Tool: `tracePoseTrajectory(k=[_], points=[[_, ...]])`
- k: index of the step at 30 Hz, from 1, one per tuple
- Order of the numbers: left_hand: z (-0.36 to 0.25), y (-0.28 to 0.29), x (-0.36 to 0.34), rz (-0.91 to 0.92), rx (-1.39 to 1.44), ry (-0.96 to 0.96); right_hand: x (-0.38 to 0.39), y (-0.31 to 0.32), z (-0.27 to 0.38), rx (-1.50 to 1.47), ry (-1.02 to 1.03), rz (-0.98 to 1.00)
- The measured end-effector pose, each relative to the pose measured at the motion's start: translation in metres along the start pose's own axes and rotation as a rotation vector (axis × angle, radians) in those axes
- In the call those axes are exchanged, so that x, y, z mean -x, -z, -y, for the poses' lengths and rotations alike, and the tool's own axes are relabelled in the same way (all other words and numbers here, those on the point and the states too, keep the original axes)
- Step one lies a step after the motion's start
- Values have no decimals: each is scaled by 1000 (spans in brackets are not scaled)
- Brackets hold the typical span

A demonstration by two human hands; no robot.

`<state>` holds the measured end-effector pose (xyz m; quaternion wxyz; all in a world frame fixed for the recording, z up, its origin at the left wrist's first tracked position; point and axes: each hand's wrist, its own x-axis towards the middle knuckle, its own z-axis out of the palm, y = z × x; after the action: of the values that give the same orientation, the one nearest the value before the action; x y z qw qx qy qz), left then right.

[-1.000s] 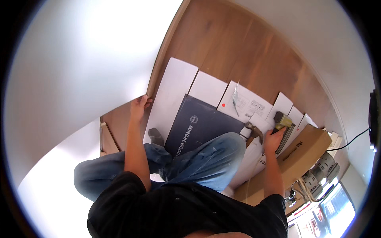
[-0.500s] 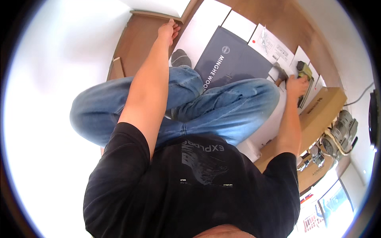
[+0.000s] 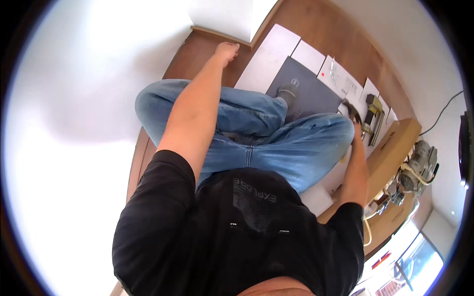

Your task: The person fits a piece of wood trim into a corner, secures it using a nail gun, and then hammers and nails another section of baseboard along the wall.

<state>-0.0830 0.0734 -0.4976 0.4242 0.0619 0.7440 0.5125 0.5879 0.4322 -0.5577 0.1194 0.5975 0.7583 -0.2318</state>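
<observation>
Stretched out to the far left, my left hand (image 3: 227, 52) is closed, with its fingers curled near the floor by a wooden baseboard strip (image 3: 219, 35) at the foot of the white wall. What is in those fingers, if anything, is hidden. Beside my right knee, my right hand (image 3: 357, 131) is closed round the handle of a hammer (image 3: 352, 110); the knee covers part of the hand. Just right of the hammer, a green and black nail gun (image 3: 373, 105) lies on the white boards.
White boards and a dark grey carton panel (image 3: 311, 84) cover the floor before my crossed legs. A clear plastic piece (image 3: 334, 74) lies on a printed sheet. To the right stand a long brown carton (image 3: 395, 148) and a grey air compressor (image 3: 418, 165). A cable (image 3: 444, 107) runs by the wall.
My right hand has left the nail gun and taken hold of the hammer. My left hand has closed further near the baseboard. The view has shifted, and my left foot now rests on the grey panel.
</observation>
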Motion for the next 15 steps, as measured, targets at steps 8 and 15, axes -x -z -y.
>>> tracePoseTrajectory(k=[8, 15], points=[[45, 36, -44, -20, 203, 30, 155, 126, 225, 264, 560, -449], [38, 21, -48, -14, 102, -18, 212, 70, 421, 98, 668, 160]])
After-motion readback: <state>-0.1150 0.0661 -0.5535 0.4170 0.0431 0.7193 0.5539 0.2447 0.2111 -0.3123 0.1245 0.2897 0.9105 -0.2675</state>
